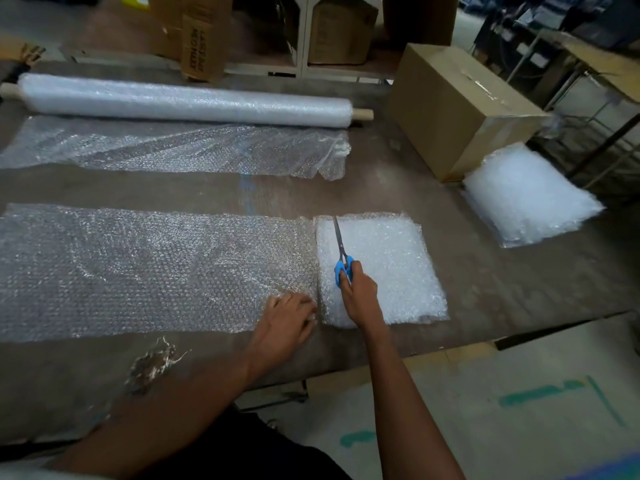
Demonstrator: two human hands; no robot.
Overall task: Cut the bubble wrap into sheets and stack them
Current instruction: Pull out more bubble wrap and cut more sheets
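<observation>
Right hand (360,296) grips blue scissors (343,258) over a cut sheet (391,265); left hand (287,323) presses flat, fingers relaxed, on the strip (138,271).

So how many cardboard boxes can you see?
4. One closed box sits on the table's right side. One printed box stands behind the table, one brown box is under the white shelf, and a tall one beside it. More may be hidden.

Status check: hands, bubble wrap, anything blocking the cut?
Right hand grips scissors, blades over small pile of cut sheets. Left hand presses long strip flat. Nothing in the way.
</observation>
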